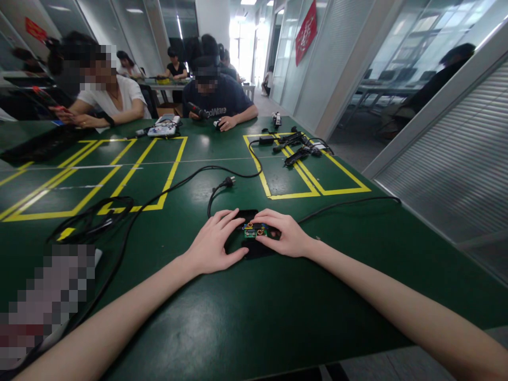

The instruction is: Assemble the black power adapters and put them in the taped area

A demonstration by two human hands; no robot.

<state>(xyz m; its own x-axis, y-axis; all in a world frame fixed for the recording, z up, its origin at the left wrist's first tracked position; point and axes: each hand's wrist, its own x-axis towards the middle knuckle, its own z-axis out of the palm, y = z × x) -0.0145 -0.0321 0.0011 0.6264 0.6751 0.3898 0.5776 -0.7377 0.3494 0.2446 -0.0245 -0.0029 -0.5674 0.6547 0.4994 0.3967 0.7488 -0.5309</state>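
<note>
A black power adapter (254, 247) lies open on the green table (257, 312), showing a small circuit board (254, 230) with copper coils inside. My left hand (216, 241) rests on its left side, fingers curled over the black casing. My right hand (281, 233) covers its right side, fingers pressed on the board and casing. A black cable with a plug (227, 183) runs from the adapter's far edge.
Yellow tape outlines (317, 190) mark boxes on the table. Several black adapters and cables (299, 145) lie at the far right box. A cable tangle (95, 217) sits at left. Two people work across the table. A glass partition stands at right.
</note>
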